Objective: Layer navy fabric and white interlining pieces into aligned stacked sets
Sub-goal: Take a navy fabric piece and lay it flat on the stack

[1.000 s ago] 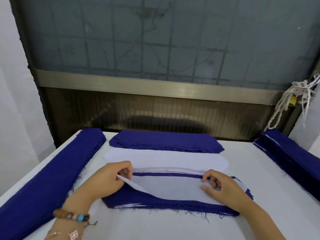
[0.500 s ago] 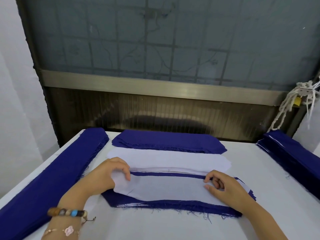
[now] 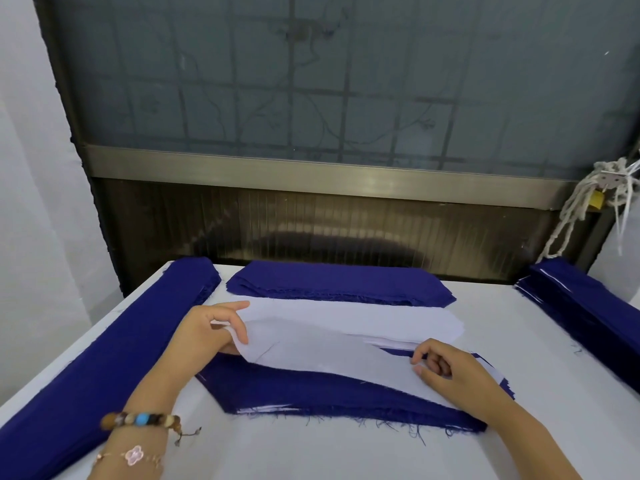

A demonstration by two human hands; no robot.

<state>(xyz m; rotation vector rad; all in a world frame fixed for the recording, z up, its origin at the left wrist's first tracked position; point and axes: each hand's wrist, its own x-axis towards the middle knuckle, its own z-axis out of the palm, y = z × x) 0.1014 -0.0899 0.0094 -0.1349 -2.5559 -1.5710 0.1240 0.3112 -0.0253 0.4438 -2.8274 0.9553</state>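
A layered stack of navy fabric (image 3: 311, 393) with white edges showing lies in front of me on the white table (image 3: 311, 455). A white interlining piece (image 3: 329, 355) lies across it. My left hand (image 3: 214, 327) pinches its left end and holds that end lifted off the stack. My right hand (image 3: 446, 368) rests with curled fingers on the piece's right end, its fingertips at the far edge. Behind, a pile of white interlining (image 3: 381, 317) lies flat, and beyond it a pile of navy pieces (image 3: 339, 282).
A long navy stack (image 3: 104, 358) runs along the table's left edge and another navy stack (image 3: 588, 306) along the right edge. A dark metal frame and window stand behind the table. White cords (image 3: 581, 202) hang at the back right.
The interlining's left end was laid down on the navy stack, then my left hand lifted it again, up and toward the back. My right hand stayed on the right end.
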